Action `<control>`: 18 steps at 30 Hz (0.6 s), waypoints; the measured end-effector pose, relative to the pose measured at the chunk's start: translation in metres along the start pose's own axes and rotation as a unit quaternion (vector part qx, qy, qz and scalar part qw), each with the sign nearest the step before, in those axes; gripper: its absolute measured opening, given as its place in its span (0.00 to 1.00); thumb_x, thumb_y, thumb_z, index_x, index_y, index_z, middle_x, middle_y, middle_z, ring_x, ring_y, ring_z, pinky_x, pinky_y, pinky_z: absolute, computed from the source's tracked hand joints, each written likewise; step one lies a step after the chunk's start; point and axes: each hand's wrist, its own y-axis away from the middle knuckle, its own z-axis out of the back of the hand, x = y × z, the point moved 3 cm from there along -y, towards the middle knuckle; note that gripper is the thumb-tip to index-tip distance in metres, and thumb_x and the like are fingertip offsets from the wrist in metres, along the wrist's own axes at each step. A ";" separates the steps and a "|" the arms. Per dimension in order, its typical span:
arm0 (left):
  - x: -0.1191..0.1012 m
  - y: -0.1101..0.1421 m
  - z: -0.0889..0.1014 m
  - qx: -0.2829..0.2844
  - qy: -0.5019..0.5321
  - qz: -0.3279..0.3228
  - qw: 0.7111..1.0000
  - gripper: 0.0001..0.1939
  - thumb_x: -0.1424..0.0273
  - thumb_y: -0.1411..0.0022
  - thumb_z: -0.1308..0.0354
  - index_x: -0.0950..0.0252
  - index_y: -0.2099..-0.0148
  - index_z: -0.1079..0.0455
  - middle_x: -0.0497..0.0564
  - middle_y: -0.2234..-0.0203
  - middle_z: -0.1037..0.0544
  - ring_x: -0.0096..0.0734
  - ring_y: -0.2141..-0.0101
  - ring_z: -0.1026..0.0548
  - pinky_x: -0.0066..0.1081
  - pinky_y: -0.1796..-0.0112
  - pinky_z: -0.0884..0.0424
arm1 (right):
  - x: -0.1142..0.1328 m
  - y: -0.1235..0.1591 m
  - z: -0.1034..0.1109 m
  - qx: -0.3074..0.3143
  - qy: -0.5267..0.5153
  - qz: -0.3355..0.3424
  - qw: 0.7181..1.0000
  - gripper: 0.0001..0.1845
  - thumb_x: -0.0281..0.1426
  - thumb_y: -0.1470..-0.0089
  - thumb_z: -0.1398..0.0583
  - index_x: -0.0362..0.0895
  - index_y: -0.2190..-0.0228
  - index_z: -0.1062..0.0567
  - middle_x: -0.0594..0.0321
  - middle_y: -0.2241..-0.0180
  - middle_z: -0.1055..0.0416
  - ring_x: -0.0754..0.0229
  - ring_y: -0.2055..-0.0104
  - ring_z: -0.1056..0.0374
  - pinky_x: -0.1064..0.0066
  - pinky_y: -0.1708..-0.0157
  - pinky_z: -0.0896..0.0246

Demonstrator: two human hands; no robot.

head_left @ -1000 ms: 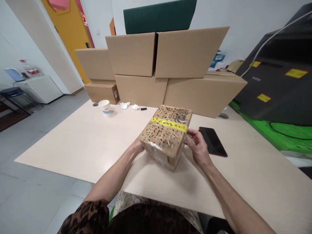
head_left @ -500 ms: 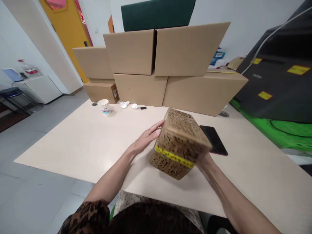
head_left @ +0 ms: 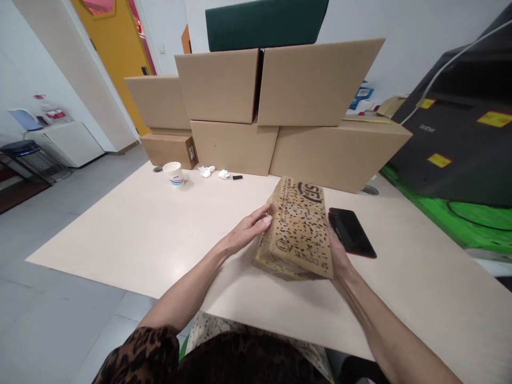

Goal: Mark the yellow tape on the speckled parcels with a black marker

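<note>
Between my two hands is a brown cardboard box with dark speckles and black printing on its top face; a strip of yellow shows along its lower near edge. My left hand presses against the box's left side, thumb near the top edge. On the opposite side, my right hand grips the box, its fingers mostly hidden behind it. The box is held slightly tilted over the light table; I cannot tell whether its underside touches the surface. A black tablet-like device lies just right of my right hand.
Large plain cardboard boxes are stacked along the table's back, topped by a dark green box. In front stand a paper cup, crumpled tissues and a small black object. A dark covered machine is at right.
The box has turned in my hands: its yellow-taped side has swung down and away, and the printed face now points up. Both hands stay on it, and the view has shifted slightly.
</note>
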 end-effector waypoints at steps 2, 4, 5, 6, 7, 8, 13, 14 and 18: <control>-0.010 0.003 -0.001 0.014 -0.018 -0.066 0.998 0.32 0.49 0.40 0.35 0.53 0.36 0.29 0.50 0.29 0.40 0.50 0.28 0.50 0.49 0.29 0.58 | 0.004 0.008 0.008 -0.049 -0.017 0.016 0.999 0.34 0.60 0.42 0.47 0.58 0.41 0.29 0.63 0.43 0.24 0.44 0.36 0.33 0.48 0.41 0.32; -0.021 0.007 -0.004 0.028 -0.008 -0.128 0.991 0.30 0.48 0.41 0.36 0.51 0.39 0.27 0.47 0.29 0.39 0.46 0.27 0.51 0.45 0.29 0.59 | 0.011 0.014 0.014 -0.106 -0.037 0.056 0.992 0.33 0.59 0.40 0.48 0.60 0.41 0.29 0.65 0.42 0.25 0.44 0.34 0.36 0.46 0.40 0.33; -0.025 0.008 -0.005 0.032 0.005 -0.148 0.989 0.29 0.48 0.41 0.36 0.50 0.40 0.26 0.46 0.30 0.38 0.45 0.27 0.50 0.44 0.29 0.59 | 0.016 0.016 0.015 -0.133 -0.044 0.085 0.986 0.31 0.58 0.40 0.48 0.62 0.41 0.29 0.67 0.42 0.25 0.45 0.33 0.38 0.45 0.39 0.34; -0.027 0.009 -0.006 0.030 0.018 -0.161 0.986 0.28 0.49 0.40 0.36 0.50 0.40 0.25 0.45 0.31 0.36 0.44 0.28 0.49 0.44 0.29 0.58 | 0.020 0.017 0.015 -0.157 -0.048 0.114 0.980 0.29 0.57 0.40 0.47 0.63 0.41 0.29 0.69 0.42 0.25 0.45 0.31 0.40 0.45 0.38 0.36; -0.028 0.009 -0.006 0.025 0.029 -0.168 0.985 0.26 0.50 0.40 0.36 0.50 0.41 0.25 0.45 0.32 0.34 0.44 0.28 0.47 0.44 0.29 0.57 | 0.024 0.017 0.015 -0.172 -0.047 0.137 0.974 0.28 0.56 0.39 0.46 0.64 0.42 0.29 0.69 0.43 0.25 0.45 0.30 0.42 0.44 0.37 0.37; -0.028 0.008 -0.006 0.017 0.037 -0.172 0.984 0.25 0.51 0.39 0.36 0.50 0.42 0.24 0.46 0.32 0.34 0.44 0.29 0.46 0.45 0.29 0.57 | 0.027 0.016 0.014 -0.177 -0.041 0.152 0.972 0.27 0.56 0.39 0.46 0.64 0.43 0.27 0.69 0.43 0.24 0.45 0.30 0.43 0.44 0.37 0.39; -0.017 0.001 0.001 -0.048 0.080 -0.137 0.986 0.26 0.54 0.40 0.34 0.53 0.41 0.25 0.50 0.33 0.33 0.48 0.30 0.43 0.49 0.31 0.52 | 0.029 0.006 0.004 -0.091 -0.002 0.117 0.989 0.30 0.61 0.43 0.46 0.58 0.50 0.22 0.63 0.41 0.26 0.42 0.31 0.41 0.43 0.36 0.40; -0.015 0.000 0.003 -0.056 0.087 -0.120 0.987 0.28 0.53 0.39 0.35 0.53 0.38 0.28 0.50 0.32 0.34 0.48 0.30 0.43 0.49 0.31 0.51 | 0.026 0.005 0.001 -0.071 0.003 0.104 0.992 0.29 0.59 0.44 0.43 0.58 0.50 0.23 0.64 0.39 0.28 0.43 0.31 0.41 0.45 0.36 0.40; -0.011 -0.003 0.008 -0.069 0.062 -0.077 0.993 0.33 0.49 0.36 0.40 0.50 0.32 0.36 0.46 0.28 0.42 0.46 0.28 0.49 0.48 0.31 0.53 | 0.012 0.006 -0.007 -0.025 0.018 0.064 0.997 0.32 0.53 0.48 0.35 0.58 0.44 0.27 0.64 0.36 0.32 0.45 0.31 0.41 0.50 0.36 0.39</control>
